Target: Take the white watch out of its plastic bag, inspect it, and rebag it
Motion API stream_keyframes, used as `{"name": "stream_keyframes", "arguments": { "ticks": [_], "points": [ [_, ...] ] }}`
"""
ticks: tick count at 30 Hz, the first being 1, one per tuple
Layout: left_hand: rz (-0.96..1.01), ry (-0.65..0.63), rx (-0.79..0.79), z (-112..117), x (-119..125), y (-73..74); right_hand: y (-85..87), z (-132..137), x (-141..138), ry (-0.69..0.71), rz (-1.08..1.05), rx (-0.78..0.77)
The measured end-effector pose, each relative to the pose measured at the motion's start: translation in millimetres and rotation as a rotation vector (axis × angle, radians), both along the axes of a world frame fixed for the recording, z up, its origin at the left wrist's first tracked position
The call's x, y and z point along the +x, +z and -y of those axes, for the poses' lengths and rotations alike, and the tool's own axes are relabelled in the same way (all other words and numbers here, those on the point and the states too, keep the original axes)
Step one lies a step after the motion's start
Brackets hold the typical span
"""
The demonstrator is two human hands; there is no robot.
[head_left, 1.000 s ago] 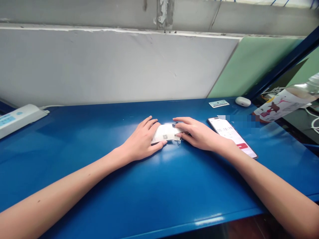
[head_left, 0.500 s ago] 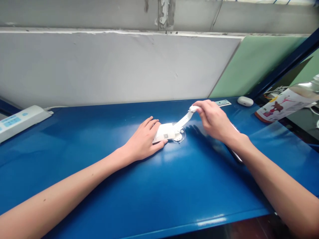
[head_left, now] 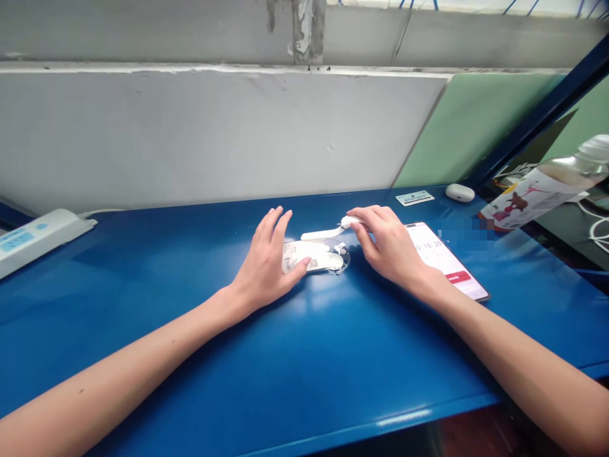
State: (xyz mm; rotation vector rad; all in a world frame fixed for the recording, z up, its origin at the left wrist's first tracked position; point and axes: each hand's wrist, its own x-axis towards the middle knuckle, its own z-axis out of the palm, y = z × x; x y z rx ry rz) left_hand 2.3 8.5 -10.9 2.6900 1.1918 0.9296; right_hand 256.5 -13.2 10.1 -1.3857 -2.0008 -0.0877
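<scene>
A flat clear plastic packet [head_left: 321, 257] with white pieces and a printed label lies on the blue table. My left hand [head_left: 269, 260] rests at its left end, fingers raised and apart, the thumb lying over the label. Just behind the packet, a white strap [head_left: 323, 234] with a rounded end piece stretches nearly level. Its right end is pinched in the fingertips of my right hand [head_left: 387, 244]. Whether the strap's free left end touches the table or the packet, I cannot tell.
A phone [head_left: 457, 273] with a lit screen lies right of my right hand. Behind it are a small card [head_left: 415, 198] and a white earbud case [head_left: 459, 193]. A tilted drink bottle [head_left: 533, 190] is at the right, a power strip [head_left: 42, 235] at the left.
My right hand has come down and left, and the strap has swung from slanting over the packet to lying level behind it. My left fingers have lifted off the packet.
</scene>
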Motion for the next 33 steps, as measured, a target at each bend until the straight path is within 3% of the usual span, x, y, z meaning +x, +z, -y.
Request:
{"name": "stream_keyframes", "arguments": {
  "ticks": [7, 14, 17, 22, 26, 29, 33],
  "points": [
    [0.057, -0.082, 0.159, 1, 1, 2.6, 9.8, 2, -3, 0.071, -0.024, 0.028],
    [0.153, -0.117, 0.363, 3, 5, 11.8, 33.7, -3, -36, 0.267, 0.084, 0.08],
    [0.163, -0.115, 0.337, 3, 5, 17.0, 45.3, -5, -49, 0.321, 0.04, 0.099],
    [0.269, -0.129, -0.075, 6, 5, 29.0, 63.2, -7, -61, 0.295, -0.247, 0.065],
    [0.5, -0.198, -0.464, 16, 12, 44.2, 70.7, -16, -61, 0.458, -0.6, -0.195],
    [0.699, -0.313, -0.887, 23, 21, 52.9, 69.9, -24, -57, 0.591, -0.679, -0.44],
    [0.847, -0.417, -1.336, 27, 28, 53.7, 61.3, -32, -54, 0.542, -0.695, -0.591]
  ]
}}
